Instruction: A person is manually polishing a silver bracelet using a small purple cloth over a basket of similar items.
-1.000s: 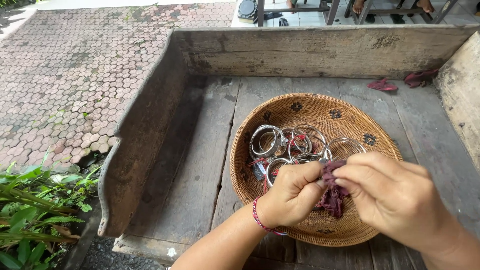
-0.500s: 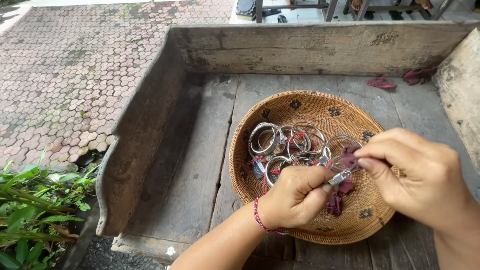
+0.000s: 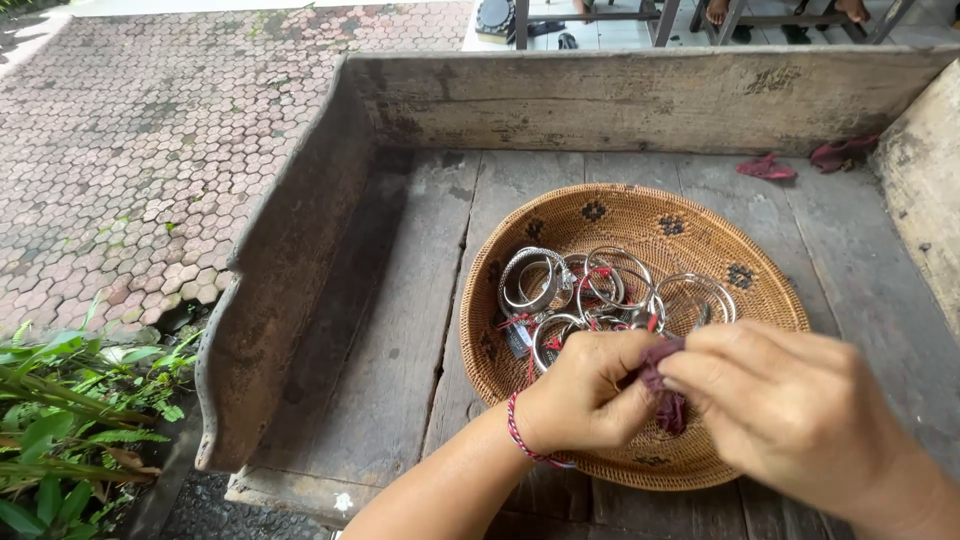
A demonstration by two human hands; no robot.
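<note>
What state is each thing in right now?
Left hand: pinching the maroon cloth.
Right hand: gripping the same cloth.
Maroon cloth: bunched between both hands.
Woven basket: flat on the wooden bench.
Silver bangles: heaped inside the basket.

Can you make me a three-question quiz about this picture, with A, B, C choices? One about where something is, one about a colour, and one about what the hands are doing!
1. Where are the silver bangles?
A. In the woven basket
B. On the brick paving
C. In the green plants

2. What colour is the cloth?
A. Yellow
B. Dark maroon
C. White

3. What are the two hands doing?
A. Lying flat on the wood
B. Pinching the cloth together
C. Lifting the basket

Answers: 1 A, the bangles lie heaped inside the basket. 2 B, the cloth looks dark maroon. 3 B, the left hand and right hand both grip the cloth.
</note>
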